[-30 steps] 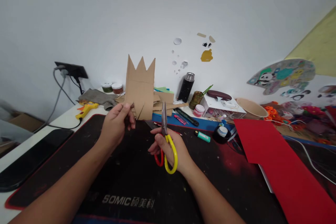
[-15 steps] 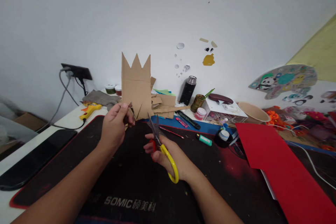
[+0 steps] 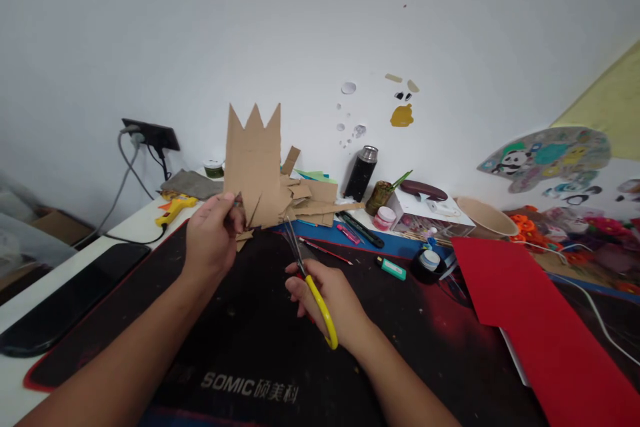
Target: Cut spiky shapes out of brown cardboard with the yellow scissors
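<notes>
My left hand [image 3: 213, 233] pinches the lower left edge of a brown cardboard piece [image 3: 254, 163], held upright above the mat. Three pointed teeth run along its top, and a slit shows near its bottom edge. In my right hand [image 3: 325, 293] is a pair of scissors [image 3: 316, 300] with yellow and red handles. Their blades point up and away, a little right of the cardboard's lower edge, and look slightly parted and blurred. Part of the red handle is hidden by my fingers.
A black mat [image 3: 240, 333] covers the desk. Cardboard scraps [image 3: 315, 197], a black thermos [image 3: 362, 173] and a pencil [image 3: 325, 251] lie beyond my hands. A yellow glue gun [image 3: 175, 209] sits at left, red paper [image 3: 530, 307] at right, a teal lighter-like item [image 3: 391, 268] between.
The cardboard and my left hand have shifted slightly left, and the cardboard has turned a little. The scissors' blades have drawn closer together; my right hand keeps its hold.
</notes>
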